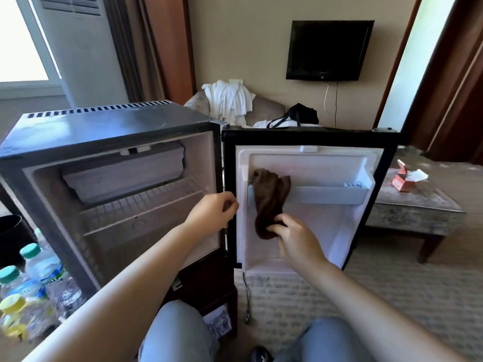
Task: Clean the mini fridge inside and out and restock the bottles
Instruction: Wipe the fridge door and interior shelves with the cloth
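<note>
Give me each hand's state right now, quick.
Left hand: fingers curled on the edge of the fridge door, steadying it.
Right hand: grips the brown cloth against the door's inner liner.

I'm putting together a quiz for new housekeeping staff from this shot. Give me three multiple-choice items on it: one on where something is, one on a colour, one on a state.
1. Where are the bottles?
A. On the wire shelf inside
B. In the door's shelf
C. Outside the fridge, at its left

2. What colour is the cloth held in the right hand?
A. White
B. Brown
C. Blue

3. How does the fridge door stand?
A. Shut
B. Swung wide open
C. Taken off, lying on the carpet

Answers:
1 C: they stand in a cluster beside the fridge, none inside it.
2 B: the cloth draped against the door's liner is dark brown.
3 B: the door's white inner liner faces the camera.
</note>
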`<control>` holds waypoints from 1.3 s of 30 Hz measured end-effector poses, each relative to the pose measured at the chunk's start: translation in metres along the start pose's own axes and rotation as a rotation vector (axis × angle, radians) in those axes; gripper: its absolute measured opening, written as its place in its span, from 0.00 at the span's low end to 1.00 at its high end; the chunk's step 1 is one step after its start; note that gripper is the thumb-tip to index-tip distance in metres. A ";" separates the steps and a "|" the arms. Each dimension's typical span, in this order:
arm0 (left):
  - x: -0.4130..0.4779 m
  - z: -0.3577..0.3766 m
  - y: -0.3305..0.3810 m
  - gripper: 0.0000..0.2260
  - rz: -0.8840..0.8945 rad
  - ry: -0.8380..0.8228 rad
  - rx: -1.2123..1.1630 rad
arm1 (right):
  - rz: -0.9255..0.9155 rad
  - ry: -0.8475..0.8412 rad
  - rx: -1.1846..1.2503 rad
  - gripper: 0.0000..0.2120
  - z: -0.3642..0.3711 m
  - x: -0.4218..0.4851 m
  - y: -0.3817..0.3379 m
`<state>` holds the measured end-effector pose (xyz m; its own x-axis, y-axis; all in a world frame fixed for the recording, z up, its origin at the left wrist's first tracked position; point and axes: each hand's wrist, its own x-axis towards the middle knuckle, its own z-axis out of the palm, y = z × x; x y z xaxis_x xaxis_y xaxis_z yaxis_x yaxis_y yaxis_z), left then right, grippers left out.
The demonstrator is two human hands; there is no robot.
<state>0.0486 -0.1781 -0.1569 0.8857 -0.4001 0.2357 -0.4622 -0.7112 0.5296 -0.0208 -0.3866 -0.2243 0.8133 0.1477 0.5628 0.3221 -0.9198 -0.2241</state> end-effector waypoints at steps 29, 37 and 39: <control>-0.141 0.108 0.036 0.13 -0.094 -0.254 -0.106 | 0.080 0.045 0.341 0.20 -0.030 -0.119 -0.048; -0.124 0.100 0.043 0.05 -0.268 -0.126 -0.430 | 0.216 -0.225 0.353 0.23 -0.011 -0.133 -0.013; -0.116 0.101 0.045 0.06 -0.299 -0.139 -0.508 | 0.288 -0.212 0.475 0.26 0.000 -0.137 -0.017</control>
<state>-0.0799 -0.2224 -0.2426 0.9440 -0.3215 -0.0743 -0.0844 -0.4529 0.8876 -0.1377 -0.3914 -0.2979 0.9635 0.0305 0.2661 0.2157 -0.6772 -0.7035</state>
